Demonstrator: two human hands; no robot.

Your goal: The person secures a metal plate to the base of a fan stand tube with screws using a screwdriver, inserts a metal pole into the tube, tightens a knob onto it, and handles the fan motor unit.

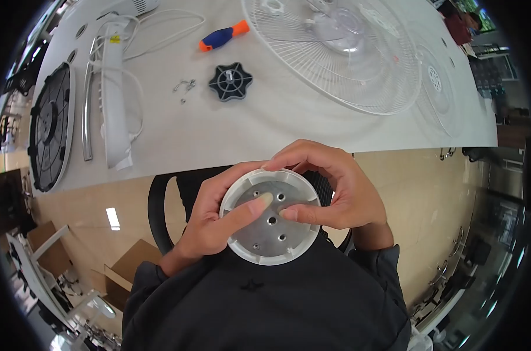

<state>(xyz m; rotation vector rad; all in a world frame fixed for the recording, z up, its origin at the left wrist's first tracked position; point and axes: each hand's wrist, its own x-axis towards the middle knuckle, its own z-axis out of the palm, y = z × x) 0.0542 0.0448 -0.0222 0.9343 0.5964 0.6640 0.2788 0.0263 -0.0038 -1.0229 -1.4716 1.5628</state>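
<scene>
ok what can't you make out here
- Head view: far side of the round white-rimmed metal disc, turned away
- Head view: most fingers of the left hand, behind the disc
- Head view: exact shapes of small silvery metal pieces, too small
- Head view: round white wire guard, cut by top edge

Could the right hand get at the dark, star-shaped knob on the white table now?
Probably yes, once freed: the right hand is holding the round, white-rimmed metal plate, but nothing visible blocks the dark, star-shaped knob.

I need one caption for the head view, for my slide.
Left hand and right hand hold a round plate near the table where a knob and fan grille lie.
</scene>
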